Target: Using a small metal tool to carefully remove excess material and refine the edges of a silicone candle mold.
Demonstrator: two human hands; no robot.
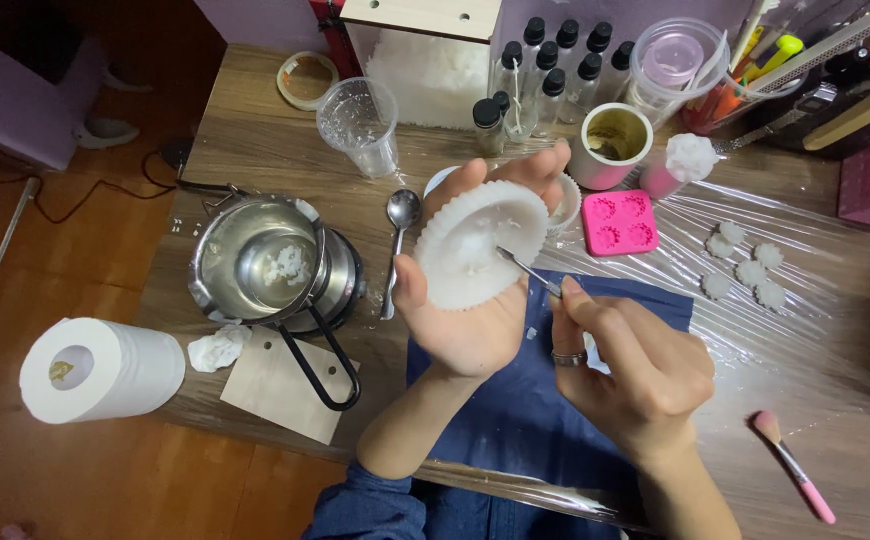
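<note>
While left hand point(465, 320) cups white mould point(480, 243), right hand point(635, 370) pokes tweezers point(528, 268) inside

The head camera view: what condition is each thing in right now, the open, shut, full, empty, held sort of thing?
White fluted mould: held in the left hand, white material inside.
Tweezers: pinched in the right hand, tips in the mould.
Metal pot: uncovered, a few white bits inside.
Clear cup: upright, looks empty.
Dropper bottles: capped.
Pink mould: flat, cavities upward.
Spoon: lying on the table.
Paper roll: on its side.

Left hand point(470, 320) cups white fluted mold point(480, 243); right hand point(627, 365) pokes tweezers point(528, 269) in.
</note>
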